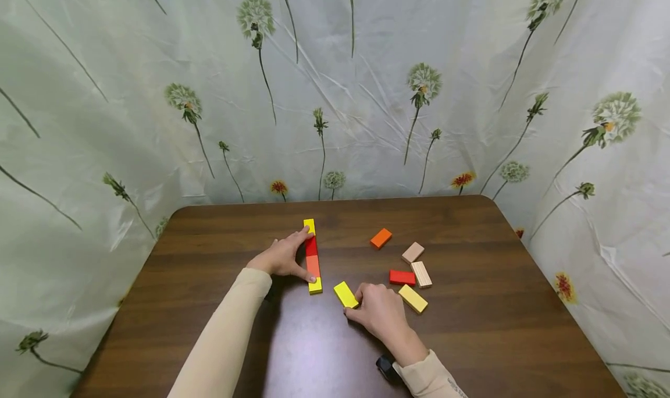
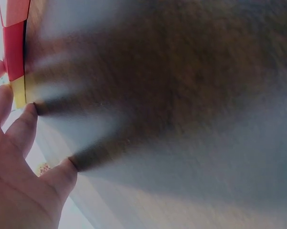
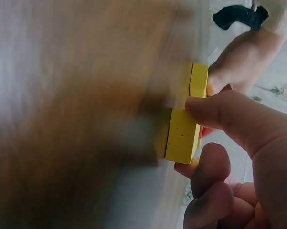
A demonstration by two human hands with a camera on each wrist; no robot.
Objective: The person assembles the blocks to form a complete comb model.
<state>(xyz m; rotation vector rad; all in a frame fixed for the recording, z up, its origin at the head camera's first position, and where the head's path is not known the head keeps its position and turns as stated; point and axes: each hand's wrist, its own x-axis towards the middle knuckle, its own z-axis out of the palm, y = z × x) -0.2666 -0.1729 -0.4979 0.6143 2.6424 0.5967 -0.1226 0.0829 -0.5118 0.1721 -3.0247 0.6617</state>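
Note:
Four blocks stand end to end in a straight row: a far yellow one (image 1: 309,223), a red one (image 1: 312,247), a salmon one (image 1: 312,265) and a near yellow one (image 1: 316,288). Spread along the row's left side, my left hand (image 1: 282,257) touches it, thumb at the near yellow block and fingers by the far one; the left wrist view shows the hand (image 2: 24,176) beside the red block (image 2: 14,50). My right hand (image 1: 382,313) pinches a separate yellow block (image 1: 345,294) right of the row, seen in the right wrist view as a yellow block (image 3: 181,136) between thumb and fingers.
Right of the hands lie an orange block (image 1: 381,238), two pale wooden blocks (image 1: 413,252) (image 1: 421,274), a red block (image 1: 402,277) and a light yellow block (image 1: 413,299). A dandelion-print curtain (image 1: 366,95) hangs behind the brown table (image 1: 460,229).

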